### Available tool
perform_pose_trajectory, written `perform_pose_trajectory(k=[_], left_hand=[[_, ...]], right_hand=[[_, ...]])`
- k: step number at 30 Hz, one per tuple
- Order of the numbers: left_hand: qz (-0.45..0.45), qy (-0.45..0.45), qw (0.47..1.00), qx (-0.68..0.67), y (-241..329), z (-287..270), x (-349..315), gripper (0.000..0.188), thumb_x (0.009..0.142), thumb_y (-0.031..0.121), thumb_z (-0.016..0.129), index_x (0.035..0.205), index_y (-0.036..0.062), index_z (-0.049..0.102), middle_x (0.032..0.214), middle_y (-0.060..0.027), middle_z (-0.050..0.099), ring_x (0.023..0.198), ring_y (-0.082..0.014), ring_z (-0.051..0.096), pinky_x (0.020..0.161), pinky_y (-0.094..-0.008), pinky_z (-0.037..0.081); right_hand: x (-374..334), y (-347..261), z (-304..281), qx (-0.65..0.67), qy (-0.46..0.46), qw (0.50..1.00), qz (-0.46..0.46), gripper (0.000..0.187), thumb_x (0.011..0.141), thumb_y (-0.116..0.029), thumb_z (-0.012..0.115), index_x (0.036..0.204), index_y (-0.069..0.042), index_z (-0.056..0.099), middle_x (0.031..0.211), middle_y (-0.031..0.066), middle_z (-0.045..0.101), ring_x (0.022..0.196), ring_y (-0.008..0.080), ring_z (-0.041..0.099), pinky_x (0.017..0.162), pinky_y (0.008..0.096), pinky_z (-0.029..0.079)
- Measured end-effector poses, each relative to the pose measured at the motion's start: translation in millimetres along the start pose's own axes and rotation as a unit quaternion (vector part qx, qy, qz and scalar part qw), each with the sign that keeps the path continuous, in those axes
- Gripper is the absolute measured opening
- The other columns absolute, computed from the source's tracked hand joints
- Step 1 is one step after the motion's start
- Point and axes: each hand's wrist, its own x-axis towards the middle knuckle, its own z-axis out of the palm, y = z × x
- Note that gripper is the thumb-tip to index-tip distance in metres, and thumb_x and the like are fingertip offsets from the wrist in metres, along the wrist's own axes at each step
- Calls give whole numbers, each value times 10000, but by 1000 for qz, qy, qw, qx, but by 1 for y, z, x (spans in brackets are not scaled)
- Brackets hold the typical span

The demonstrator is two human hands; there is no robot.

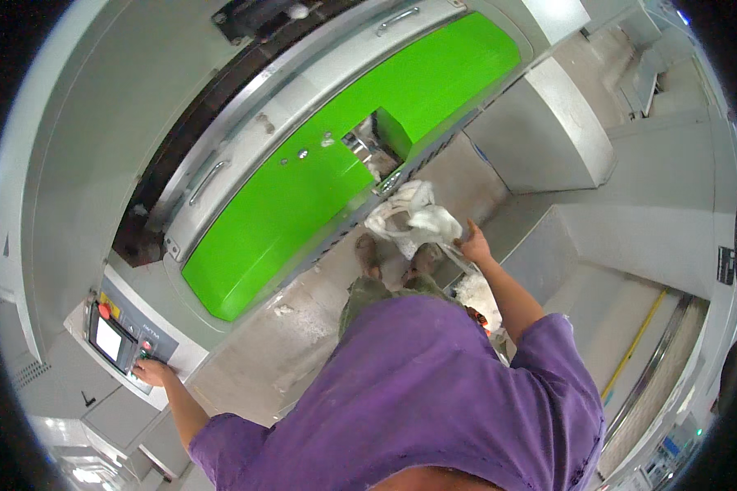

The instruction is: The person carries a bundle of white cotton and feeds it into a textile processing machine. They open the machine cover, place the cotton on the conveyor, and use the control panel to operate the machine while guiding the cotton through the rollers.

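My left hand (150, 372) reaches to a control panel (165, 348) at the lower left, its fingertips against the area by a small green control (144, 354). Those fingers look stretched out and hold nothing I can see. My right hand (473, 245) is closed at the edge of a loose bundle of white fibre (413, 217), which hangs in front of my feet. A strip of the fibre trails down beside that hand. Behind the bundle, a square opening (372, 149) in the machine's green front panel (278, 237) shows more white fibre inside.
The panel carries a lit screen (109, 338) and a red button (104, 311). A grey cabinet (524, 135) stands right of the machine. More white fibre (477, 296) lies beside my right forearm. A yellow bar (635, 344) runs along the right side.
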Motion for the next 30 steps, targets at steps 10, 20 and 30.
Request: perform_pose_trajectory(k=[10, 20, 30], left_hand=[[-27, 8, 1000, -10, 15, -7, -7, 444, 889, 344, 413, 1063, -47, 531, 1136, -253, 534, 1037, -410, 509, 905, -464, 371], [-3, -24, 997, 68, -11, -5, 9, 603, 898, 427, 418, 1316, -7, 422, 1363, -258, 409, 1236, -405, 414, 1021, -457, 341], [-32, 18, 989, 140, -13, 1, 13, 617, 915, 480, 380, 1381, 76, 380, 1401, -196, 392, 1247, -364, 423, 980, -497, 380]], right_hand=[[20, 159, 23, -349, -210, 870, -277, 197, 860, -253, 536, 887, -82, 631, 793, 46, 642, 685, 221, 612, 585, 373, 485], [17, 133, 51, 53, -192, 945, -261, 184, 842, -152, 590, 983, -45, 640, 712, 62, 621, 548, 163, 589, 443, 276, 415], [22, 87, 19, 72, -149, 979, -123, 120, 795, -140, 636, 896, -85, 670, 748, 39, 650, 581, 166, 617, 520, 257, 491]])
